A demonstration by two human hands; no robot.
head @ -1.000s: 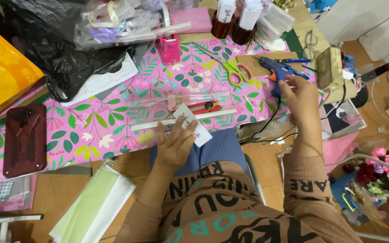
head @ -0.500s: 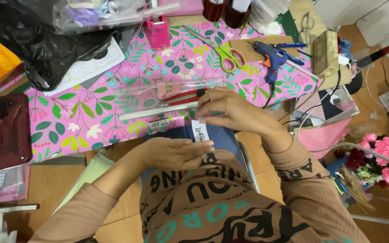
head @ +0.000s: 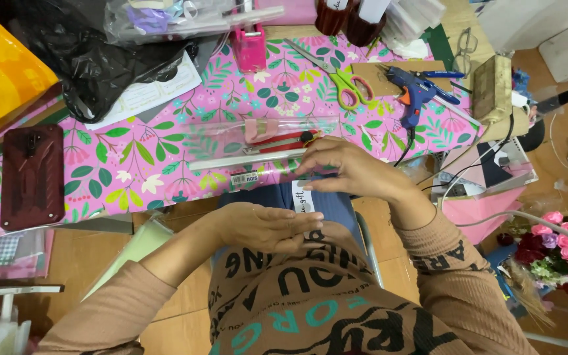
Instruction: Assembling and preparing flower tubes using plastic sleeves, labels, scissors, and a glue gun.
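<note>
now the white label strip (head: 302, 197) lies between left hand (head: 267, 227) and right hand (head: 346, 167).

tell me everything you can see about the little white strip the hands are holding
The white strip is a small, narrow piece that looks like paper or a sticker label, with dark writing on its face. It stands roughly upright in the picture, over the blue cloth on the person's lap, just below the edge of the pink floral table cover. The right hand pinches its upper end with the fingertips, and the left hand, held flat, touches its lower end, which is partly hidden. It looks flat and uncreased.
</note>
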